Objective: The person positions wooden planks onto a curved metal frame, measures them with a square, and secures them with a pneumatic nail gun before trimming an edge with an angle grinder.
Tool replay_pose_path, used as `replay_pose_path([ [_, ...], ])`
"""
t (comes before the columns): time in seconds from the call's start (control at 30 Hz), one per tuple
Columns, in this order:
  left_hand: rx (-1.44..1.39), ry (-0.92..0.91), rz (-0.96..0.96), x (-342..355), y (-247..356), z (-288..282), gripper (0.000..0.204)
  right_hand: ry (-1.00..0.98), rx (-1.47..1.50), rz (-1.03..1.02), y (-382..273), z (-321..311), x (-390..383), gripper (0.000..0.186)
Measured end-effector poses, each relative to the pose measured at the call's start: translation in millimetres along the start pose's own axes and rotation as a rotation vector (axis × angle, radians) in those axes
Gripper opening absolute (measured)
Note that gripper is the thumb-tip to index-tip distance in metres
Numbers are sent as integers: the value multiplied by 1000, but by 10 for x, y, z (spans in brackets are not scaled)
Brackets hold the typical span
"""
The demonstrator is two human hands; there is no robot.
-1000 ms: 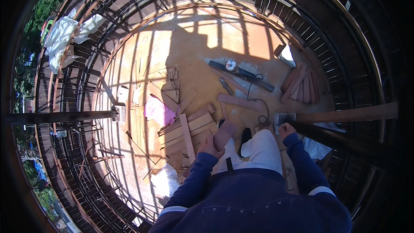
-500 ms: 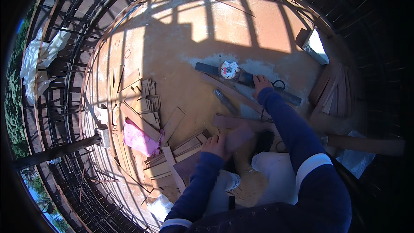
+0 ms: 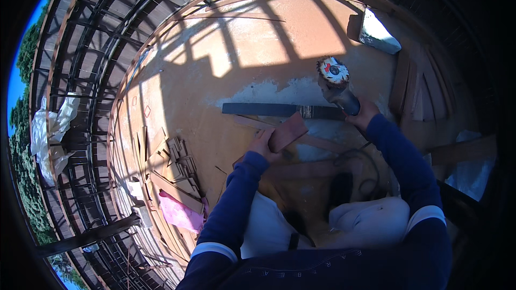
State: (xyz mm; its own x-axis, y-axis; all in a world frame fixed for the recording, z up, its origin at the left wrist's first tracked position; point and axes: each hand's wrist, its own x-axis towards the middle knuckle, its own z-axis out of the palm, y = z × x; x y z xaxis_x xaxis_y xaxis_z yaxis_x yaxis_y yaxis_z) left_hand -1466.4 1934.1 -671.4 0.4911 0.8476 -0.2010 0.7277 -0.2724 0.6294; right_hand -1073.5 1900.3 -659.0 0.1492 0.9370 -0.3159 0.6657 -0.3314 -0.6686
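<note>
My left hand (image 3: 262,144) is closed on a short reddish-brown wooden board (image 3: 290,131), which tilts up toward the right. My right hand (image 3: 364,115) grips an angle grinder (image 3: 341,96) by its body. A toothed round blade (image 3: 334,71) is fitted on the grinder's far end, its face turned up; I cannot tell whether it spins. Beneath the board and the grinder, a long dark bar (image 3: 252,109) lies across the floor. The grinder's cord (image 3: 371,169) curls on the floor near my right knee.
Cut wooden strips (image 3: 184,162) pile up at the left, beside a pink cloth or bag (image 3: 180,210). At the far right stands a pale block (image 3: 377,33), with stacked boards (image 3: 424,94) nearer. A plank (image 3: 463,151) juts in at the right edge. Railings curve around the left.
My right hand has taken hold of the grinder and lifted it off the dark bar, its blade now pointing away. My left hand has moved the board farther forward. The view has shifted.
</note>
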Motion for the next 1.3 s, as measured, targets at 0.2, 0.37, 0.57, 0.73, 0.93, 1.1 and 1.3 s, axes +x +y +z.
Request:
replay_pose_path([
  [0.2, 230, -28, 123, 834, 302, 463, 82, 300, 391, 206, 830, -13, -1239, 55],
  [0.37, 483, -46, 188, 1298, 551, 845, 89, 448, 428, 410, 1033, 249, -1870, 53],
  [0.57, 514, -70, 229, 1319, 692, 1058, 89, 549, 498, 462, 965, 474, -1967, 53],
  [0.73, -385, -396, 192, 522, 1361, 1668, 89, 603, 620, 310, 876, 692, -1830, 56],
  [0.93, -1091, -301, 123, -238, 1853, 2352, 91, 621, 897, 185, 378, 614, -1678, 49],
  [1.1, -1020, -548, 14, -219, 1812, 2071, 79, 210, 1714, 107, 575, 601, -1611, 67],
  [1.3, -1356, -1017, -193, -226, 1648, 1884, 59, 87, 1893, 158, 603, 610, -1593, 81],
])
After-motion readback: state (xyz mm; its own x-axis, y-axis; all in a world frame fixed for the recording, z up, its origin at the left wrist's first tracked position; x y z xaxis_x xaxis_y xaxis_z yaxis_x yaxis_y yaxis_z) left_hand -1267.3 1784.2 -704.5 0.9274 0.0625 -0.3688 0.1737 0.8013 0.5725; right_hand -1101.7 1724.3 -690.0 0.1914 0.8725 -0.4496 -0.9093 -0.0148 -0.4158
